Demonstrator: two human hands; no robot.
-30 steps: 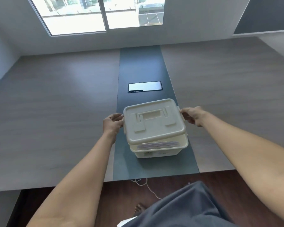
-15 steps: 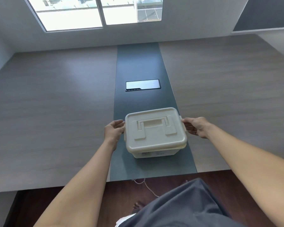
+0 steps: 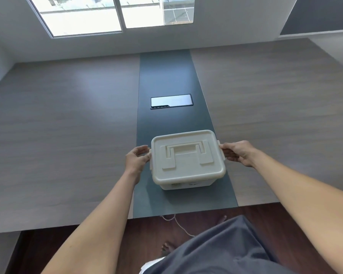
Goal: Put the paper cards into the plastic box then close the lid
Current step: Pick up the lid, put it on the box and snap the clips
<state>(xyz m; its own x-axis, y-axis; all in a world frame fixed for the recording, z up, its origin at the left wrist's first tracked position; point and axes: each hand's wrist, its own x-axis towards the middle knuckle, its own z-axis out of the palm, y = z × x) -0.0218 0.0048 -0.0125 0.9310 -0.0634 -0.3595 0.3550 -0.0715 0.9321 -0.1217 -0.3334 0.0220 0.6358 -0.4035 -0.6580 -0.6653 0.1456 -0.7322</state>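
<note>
1. Plastic box (image 3: 187,183), cream-coloured, sat between the two hands on the dark centre strip (image 3: 166,76) of the bench (image 3: 67,135), near its front edge.
2. Lid (image 3: 187,157) lay flat and seated on the box, with a folded carry handle (image 3: 186,150) recessed in its top.
3. Paper cards not visible; contents hidden under the lid.
4. Left hand (image 3: 136,160) pressed against the left side of the box at the lid's edge, fingers (image 3: 141,150) curled toward the side latch (image 3: 150,153).
5. Right hand (image 3: 238,153) gripped the right side latch (image 3: 221,150), fingertips and thumb pinched on it.
6. Beyond the hands, farther along the strip, lay a dark glossy rectangular panel (image 3: 171,101) set flush in the bench.
7. Nearer than the hands, below the bench edge, hung a thin white cord (image 3: 178,224) over a dark wooden floor (image 3: 77,244).
8. Grey garment (image 3: 226,250) filled the lower view.
9. Far past the bench, window (image 3: 115,12) bright with daylight.
</note>
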